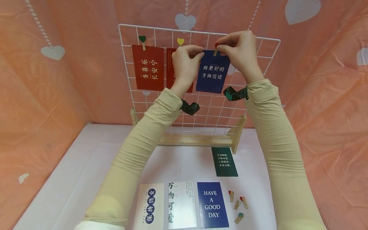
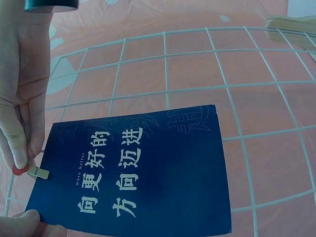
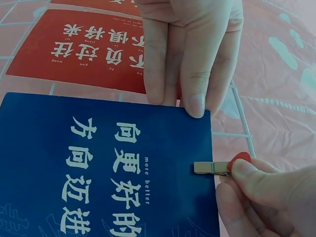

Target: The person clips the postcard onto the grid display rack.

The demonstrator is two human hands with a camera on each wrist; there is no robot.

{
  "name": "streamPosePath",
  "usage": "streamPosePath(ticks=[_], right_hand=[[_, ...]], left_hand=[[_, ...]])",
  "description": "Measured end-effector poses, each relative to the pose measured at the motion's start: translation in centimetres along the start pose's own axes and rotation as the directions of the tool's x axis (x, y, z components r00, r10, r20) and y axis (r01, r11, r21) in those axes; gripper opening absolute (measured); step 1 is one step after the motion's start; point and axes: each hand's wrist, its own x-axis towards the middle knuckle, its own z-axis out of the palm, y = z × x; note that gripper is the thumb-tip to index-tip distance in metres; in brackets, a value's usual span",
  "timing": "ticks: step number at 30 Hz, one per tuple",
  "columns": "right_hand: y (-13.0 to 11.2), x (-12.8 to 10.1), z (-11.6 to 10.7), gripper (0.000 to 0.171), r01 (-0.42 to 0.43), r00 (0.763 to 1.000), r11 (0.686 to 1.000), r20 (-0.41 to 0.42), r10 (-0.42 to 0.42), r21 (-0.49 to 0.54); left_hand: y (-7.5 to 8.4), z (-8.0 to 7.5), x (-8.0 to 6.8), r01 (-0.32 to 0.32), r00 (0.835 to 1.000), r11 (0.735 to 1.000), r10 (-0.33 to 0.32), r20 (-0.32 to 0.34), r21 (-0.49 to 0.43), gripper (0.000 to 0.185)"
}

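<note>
A dark blue card (image 1: 212, 72) with white characters hangs against the white wire grid (image 1: 201, 31). My left hand (image 1: 198, 53) pinches its top left corner; in the right wrist view the left hand's fingers (image 3: 187, 59) lie over that corner of the blue card (image 3: 98, 163). My right hand (image 1: 219, 48) pinches a small wooden clip with a red heart (image 1: 216, 51) at the card's top edge. The clip (image 3: 212, 168) bites onto the card, and it shows again in the left wrist view as the clip (image 2: 37, 172) on the blue card (image 2: 143, 182).
A red card (image 1: 148, 67) hangs under a green heart clip (image 1: 142, 40); a second red card (image 1: 170, 68) under a yellow heart clip (image 1: 180, 41) is partly hidden. On the table lie a green card (image 1: 224, 161), a blue card (image 1: 212, 204), two white cards (image 1: 182, 204) and several clips (image 1: 237, 203).
</note>
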Motion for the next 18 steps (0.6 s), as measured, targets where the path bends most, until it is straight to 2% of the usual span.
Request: streamPosePath(ticks=[8,18], right_hand=[[-0.26,0.24,0.02,0.021,-0.001,1.0,1.0,0.028,0.002,-0.021],[-0.43,0.27,0.34,0.021,-0.017,0.999,1.0,0.05,0.017,0.011]], left_hand=[[-0.12,0.17,0.04,0.004,1.0,1.0,-0.004,0.001,0.007,0.016],[-0.28,0.11,0.02,0.003,1.0,1.0,-0.003,-0.006,0.022,0.016]])
